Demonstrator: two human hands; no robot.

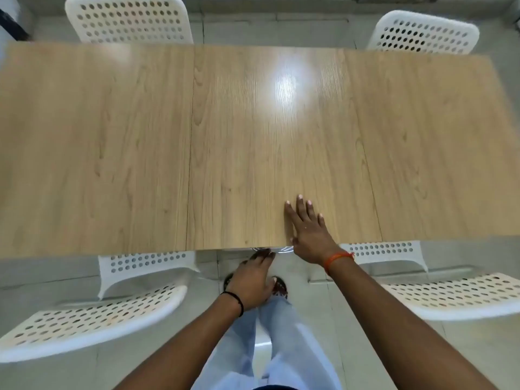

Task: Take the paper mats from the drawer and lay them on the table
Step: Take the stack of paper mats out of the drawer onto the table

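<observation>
A long light-wood table (140, 150) fills the upper half of the view. My right hand (308, 229) lies flat on the tabletop at its near edge, fingers spread, an orange band on the wrist. My left hand (254, 278) reaches under that edge, its fingertips curled on a shiny metal drawer handle (281, 249) that peeks out below the wood. The drawer itself is hidden under the table, and no paper mats are visible.
Two white perforated chairs stand on my side, one at the left (92, 319) and one at the right (450, 294). Two more white chairs (129, 19) (422, 33) stand across the table. My legs and feet are on the grey floor (318, 305) between the near chairs.
</observation>
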